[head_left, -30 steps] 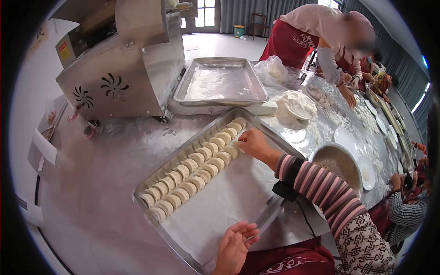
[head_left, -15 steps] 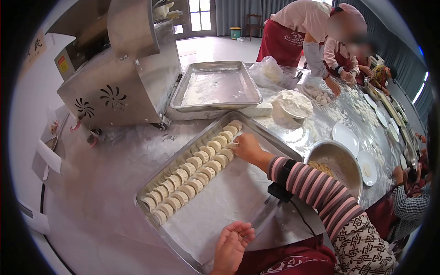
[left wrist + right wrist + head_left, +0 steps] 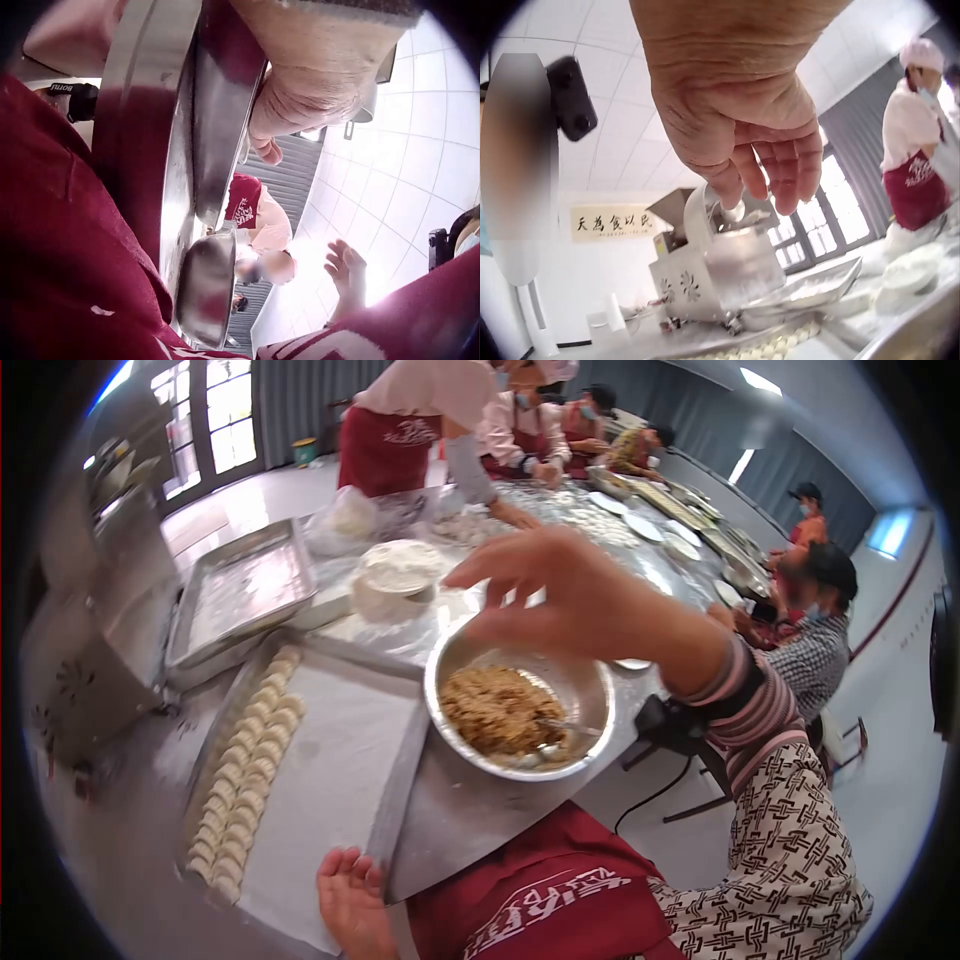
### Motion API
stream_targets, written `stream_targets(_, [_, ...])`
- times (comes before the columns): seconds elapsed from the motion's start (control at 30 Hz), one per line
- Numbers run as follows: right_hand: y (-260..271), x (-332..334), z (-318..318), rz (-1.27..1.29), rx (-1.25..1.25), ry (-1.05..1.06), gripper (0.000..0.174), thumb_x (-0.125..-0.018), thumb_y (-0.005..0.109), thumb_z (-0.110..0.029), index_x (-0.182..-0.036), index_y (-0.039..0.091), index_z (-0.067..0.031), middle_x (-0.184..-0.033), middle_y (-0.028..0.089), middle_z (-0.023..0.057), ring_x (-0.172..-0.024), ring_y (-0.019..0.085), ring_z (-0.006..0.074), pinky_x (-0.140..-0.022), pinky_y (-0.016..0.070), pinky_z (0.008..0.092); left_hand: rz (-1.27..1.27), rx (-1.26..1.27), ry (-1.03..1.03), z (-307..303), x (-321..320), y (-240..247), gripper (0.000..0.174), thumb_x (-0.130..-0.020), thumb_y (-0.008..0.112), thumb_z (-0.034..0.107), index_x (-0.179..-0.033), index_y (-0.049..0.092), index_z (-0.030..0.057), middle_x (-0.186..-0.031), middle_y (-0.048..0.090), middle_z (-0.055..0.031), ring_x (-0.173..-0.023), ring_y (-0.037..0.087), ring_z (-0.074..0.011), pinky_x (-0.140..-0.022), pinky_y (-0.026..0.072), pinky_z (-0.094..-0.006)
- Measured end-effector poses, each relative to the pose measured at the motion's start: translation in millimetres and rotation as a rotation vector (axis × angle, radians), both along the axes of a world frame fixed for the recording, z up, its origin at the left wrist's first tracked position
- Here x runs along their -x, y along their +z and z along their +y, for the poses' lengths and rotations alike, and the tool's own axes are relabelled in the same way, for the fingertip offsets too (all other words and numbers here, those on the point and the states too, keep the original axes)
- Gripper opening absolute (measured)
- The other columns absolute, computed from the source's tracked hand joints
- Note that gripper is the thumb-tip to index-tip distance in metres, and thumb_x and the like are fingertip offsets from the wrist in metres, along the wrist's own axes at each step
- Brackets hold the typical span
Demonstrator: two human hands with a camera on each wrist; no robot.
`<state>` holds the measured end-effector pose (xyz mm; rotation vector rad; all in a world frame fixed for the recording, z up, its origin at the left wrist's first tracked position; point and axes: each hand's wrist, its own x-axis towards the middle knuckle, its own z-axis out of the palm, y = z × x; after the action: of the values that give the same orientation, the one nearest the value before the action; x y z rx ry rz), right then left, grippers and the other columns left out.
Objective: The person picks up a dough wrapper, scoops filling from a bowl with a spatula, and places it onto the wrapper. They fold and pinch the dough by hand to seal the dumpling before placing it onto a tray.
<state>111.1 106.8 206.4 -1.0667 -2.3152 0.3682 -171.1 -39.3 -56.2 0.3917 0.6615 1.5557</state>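
Above a steel bowl (image 3: 590, 705) of brown filling, my right hand (image 3: 570, 600) hangs in the air with its fingers loosely bent and nothing in them; the right wrist view shows the same empty hand (image 3: 742, 127). A spoon-like utensil (image 3: 572, 726) leans in the filling (image 3: 495, 710). Two rows of dumplings (image 3: 245, 775) lie along the left side of a paper-lined tray (image 3: 400, 780). My left hand (image 3: 352, 905) is at the tray's near right edge, palm up, fingers relaxed and empty. In the left wrist view that hand (image 3: 311, 90) is beside the tray's metal side.
Behind the tray sits a second, floury metal tray (image 3: 240, 580), with a steel machine (image 3: 100, 610) to its left. A heap of flour (image 3: 400, 565) and a plastic bag (image 3: 345, 525) stand farther back. Several people in aprons work along the table, with white plates (image 3: 642, 525) near them.
My right hand has left the dumpling rows and moved right, over the bowl. The head view has swung to the right. My left hand remains by the tray's near edge.
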Motion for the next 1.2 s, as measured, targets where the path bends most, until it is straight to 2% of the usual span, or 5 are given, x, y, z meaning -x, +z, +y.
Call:
stream_targets(0.2, [21, -143, -59, 0.171, -0.070, -0.469, 0.025, -0.083, 0.068, -0.004, -0.107, 0.066, 0.0020, -0.095, 0.069, 0.0091, -0.085, 0.064, 0.0111, -0.077, 0.0522, 0.0246, 0.057, -0.048, -0.066, -1, -2, 6, 0.038, -0.096, 0.052, 0.019, -0.128, 0.044, 0.0000, -0.120, 0.055, -0.0158, -0.105, 0.056, -0.0257, -0.094, 0.0458, -0.0379])
stream_targets(0.37, [-111, -285, -32, 0.367, 0.008, -0.779, 0.030, -0.079, 0.072, -0.016, -0.103, 0.068, 0.0026, -0.091, 0.070, 0.0096, -0.078, 0.063, 0.0107, -0.071, 0.0511, 0.0249, 0.125, -0.023, -0.081, 1, -18, 18, 0.035, -0.096, 0.051, 0.017, -0.126, 0.045, -0.0006, -0.118, 0.056, -0.0154, -0.103, 0.056, -0.0254, -0.091, 0.0467, -0.0382])
stream_targets(0.5, [-216, -333, -6, 0.089, 0.003, -1.036, 0.046, -0.076, 0.072, -0.024, -0.115, 0.063, -0.0009, -0.107, 0.066, 0.0185, -0.097, 0.064, 0.0280, -0.086, 0.0494, 0.0367, 0.188, 0.010, -0.128, 7, -33, 28, 0.032, -0.097, 0.050, 0.015, -0.124, 0.046, -0.0001, -0.115, 0.057, -0.0155, -0.101, 0.058, -0.0254, -0.089, 0.0482, -0.0376])
stream_targets(0.93, [-273, -356, 52, -0.244, 0.048, -1.087, 0.026, -0.083, 0.059, -0.020, -0.106, 0.066, -0.0089, -0.114, 0.063, 0.0137, -0.108, 0.058, 0.0308, -0.092, 0.0460, 0.0398, 0.347, 0.071, -0.280, 33, -93, 49, 0.030, -0.095, 0.053, 0.011, -0.123, 0.049, -0.0001, -0.112, 0.061, -0.0153, -0.100, 0.061, -0.0243, -0.087, 0.0501, -0.0346])
stream_targets(1.2, [-270, -385, 57, -0.089, 0.161, -1.141, 0.016, -0.071, 0.070, -0.020, -0.083, 0.071, -0.0105, -0.085, 0.067, 0.0126, -0.082, 0.065, 0.0292, -0.075, 0.0514, 0.0390, 0.417, 0.071, -0.281, 38, -105, 68, 0.030, -0.096, 0.052, 0.011, -0.123, 0.049, -0.0008, -0.112, 0.061, -0.0148, -0.099, 0.061, -0.0230, -0.087, 0.0499, -0.0349])
